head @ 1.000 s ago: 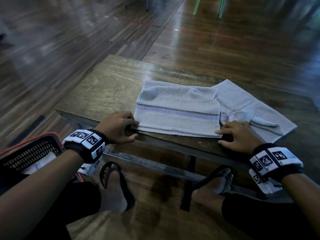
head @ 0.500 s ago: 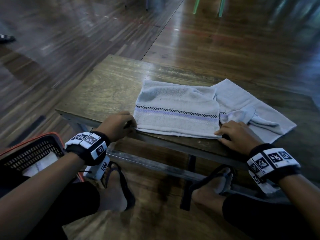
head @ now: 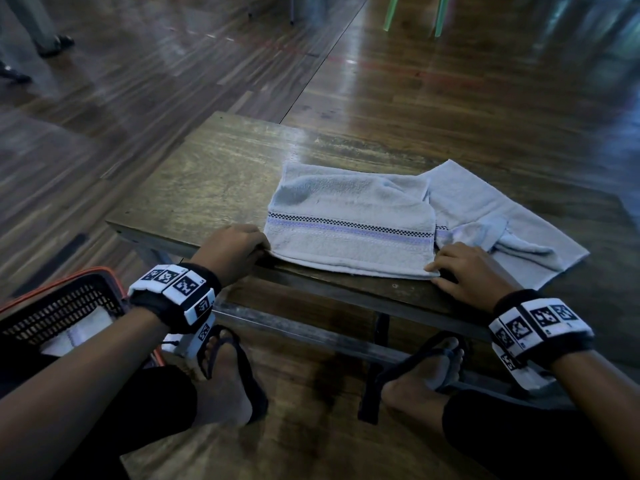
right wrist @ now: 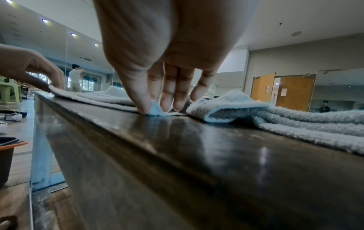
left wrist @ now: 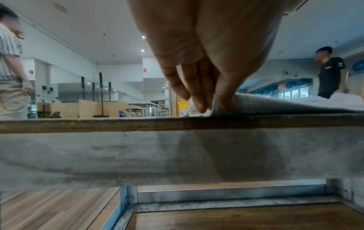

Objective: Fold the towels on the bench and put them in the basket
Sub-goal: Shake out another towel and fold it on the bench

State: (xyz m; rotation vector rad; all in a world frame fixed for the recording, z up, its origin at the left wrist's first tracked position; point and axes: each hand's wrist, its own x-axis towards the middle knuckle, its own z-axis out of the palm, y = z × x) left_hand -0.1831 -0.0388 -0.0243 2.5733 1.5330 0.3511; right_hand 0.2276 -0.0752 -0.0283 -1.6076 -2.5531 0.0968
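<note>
A pale blue folded towel (head: 349, 216) with a checkered and purple stripe lies on the wooden bench (head: 214, 174). My left hand (head: 235, 245) pinches its near left corner; the left wrist view shows thumb and fingers (left wrist: 201, 99) closed on the towel (left wrist: 275, 104) edge. My right hand (head: 464, 275) pinches the near right corner, thumb and fingers (right wrist: 143, 101) on the towel (right wrist: 110, 95) fabric. A second, rumpled blue towel (head: 491, 216) lies partly under the first, to the right, also seen as the second towel (right wrist: 256, 110) close by. The basket (head: 59, 306) sits at lower left.
The basket, dark with an orange rim, holds white cloth (head: 76, 336). My feet in sandals (head: 228, 368) rest under the bench. Green chair legs (head: 412, 15) stand far back. Other people (left wrist: 329, 73) stand in the room beyond.
Both hands shifted slightly toward the towel's near corners and closed on them; the towel's near edge lifts a little off the bench.
</note>
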